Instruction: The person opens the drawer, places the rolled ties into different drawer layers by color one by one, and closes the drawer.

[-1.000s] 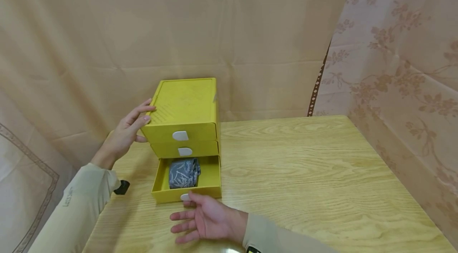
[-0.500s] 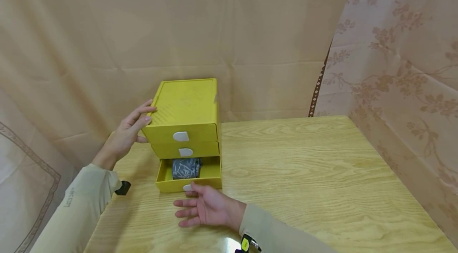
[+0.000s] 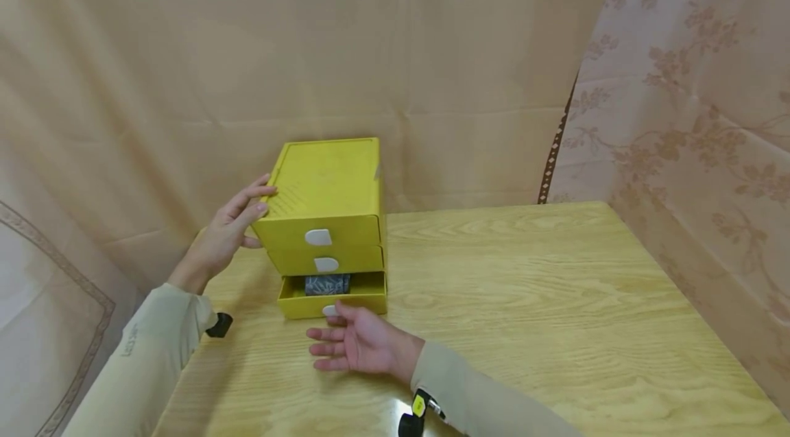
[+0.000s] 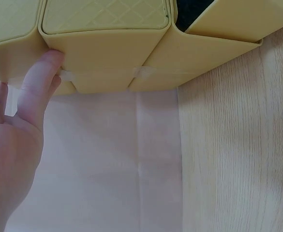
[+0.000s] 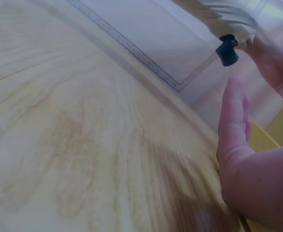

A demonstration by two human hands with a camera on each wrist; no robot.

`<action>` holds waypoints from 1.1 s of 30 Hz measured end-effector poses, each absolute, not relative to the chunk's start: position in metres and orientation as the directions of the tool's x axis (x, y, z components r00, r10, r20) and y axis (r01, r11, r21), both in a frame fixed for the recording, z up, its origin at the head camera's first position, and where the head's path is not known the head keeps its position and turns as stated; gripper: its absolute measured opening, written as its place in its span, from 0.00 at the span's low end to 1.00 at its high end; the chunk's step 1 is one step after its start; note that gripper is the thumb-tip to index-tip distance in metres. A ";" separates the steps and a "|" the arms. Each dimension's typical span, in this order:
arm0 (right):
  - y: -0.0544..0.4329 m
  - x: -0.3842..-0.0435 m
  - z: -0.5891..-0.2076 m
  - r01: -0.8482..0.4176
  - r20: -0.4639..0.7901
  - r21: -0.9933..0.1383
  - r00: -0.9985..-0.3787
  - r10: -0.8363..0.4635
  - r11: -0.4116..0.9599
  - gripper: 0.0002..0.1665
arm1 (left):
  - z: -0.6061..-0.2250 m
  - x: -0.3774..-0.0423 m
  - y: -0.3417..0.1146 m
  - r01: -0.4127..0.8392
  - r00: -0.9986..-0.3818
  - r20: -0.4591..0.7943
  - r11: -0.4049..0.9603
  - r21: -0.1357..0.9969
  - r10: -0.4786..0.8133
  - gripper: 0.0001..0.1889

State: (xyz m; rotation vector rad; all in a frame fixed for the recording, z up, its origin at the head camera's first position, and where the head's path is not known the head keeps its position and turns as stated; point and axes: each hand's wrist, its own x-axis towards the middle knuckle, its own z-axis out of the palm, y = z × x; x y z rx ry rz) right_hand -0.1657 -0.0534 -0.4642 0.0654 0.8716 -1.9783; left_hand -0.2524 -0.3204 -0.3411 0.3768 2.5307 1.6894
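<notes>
A yellow cabinet with three stacked drawers stands on the table. Its bottom drawer is partly out, while the upper two are in. Inside lies a rolled dark grey patterned cloth, its rear part under the cabinet. My left hand steadies the cabinet's left side, fingers over the top edge; in the left wrist view a finger touches the yellow wall. At the bottom drawer's white handle, the thumb side of my right hand presses the front, other fingers extended below it.
The wood-grain table stretches to the right of the cabinet. A beige curtain hangs behind it, and a flowered curtain borders the right side. A black wrist device sits by the left sleeve.
The bottom drawer has slid inward, away from me, with my right hand moving along at its front. More of the cloth is now covered. My left hand stays on the cabinet.
</notes>
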 end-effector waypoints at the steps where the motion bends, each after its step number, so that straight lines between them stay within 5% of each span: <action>1: -0.053 -0.167 -0.464 0.780 -0.374 -0.544 -0.556 -0.743 -0.310 0.24 | -0.341 -0.252 -0.320 0.163 -0.966 0.075 0.358 0.919 0.246 0.26; 33: -0.065 -0.206 -0.471 0.740 -0.350 -0.558 -0.620 -0.703 -0.376 0.19 | -0.344 -0.256 -0.321 0.192 -0.959 0.105 0.334 0.923 0.262 0.24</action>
